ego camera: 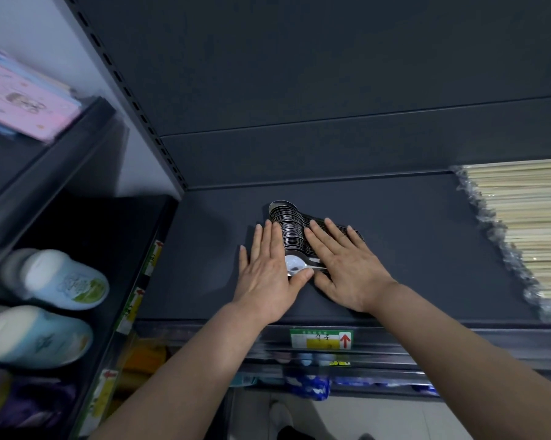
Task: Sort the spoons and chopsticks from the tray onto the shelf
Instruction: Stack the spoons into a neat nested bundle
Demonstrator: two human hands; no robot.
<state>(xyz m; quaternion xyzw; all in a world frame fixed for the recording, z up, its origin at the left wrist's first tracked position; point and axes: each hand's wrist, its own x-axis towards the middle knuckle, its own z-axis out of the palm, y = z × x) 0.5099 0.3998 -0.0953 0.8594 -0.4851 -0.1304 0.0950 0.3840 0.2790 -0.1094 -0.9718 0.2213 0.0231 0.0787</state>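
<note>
A row of nested metal spoons (288,227) lies on the dark shelf (410,249), a little left of its middle, bowls to the left and handles pointing right. The left hand (269,271) lies flat with straight fingers held close together against the left side of the bowls, and its thumb touches the nearest spoon's shiny bowl. The right hand (344,265) rests palm down on the handles with its fingers straight and slightly spread; neither hand curls round anything. Far to the right on the same shelf sits a pile of pale chopsticks (522,223) in clear wrapping, well apart from the spoons. A green and yellow price label (321,338) sits on the shelf's near edge. On the left, a neighbouring unit holds light blue bottles (64,279) and, higher up, a pink box (23,100).
</note>
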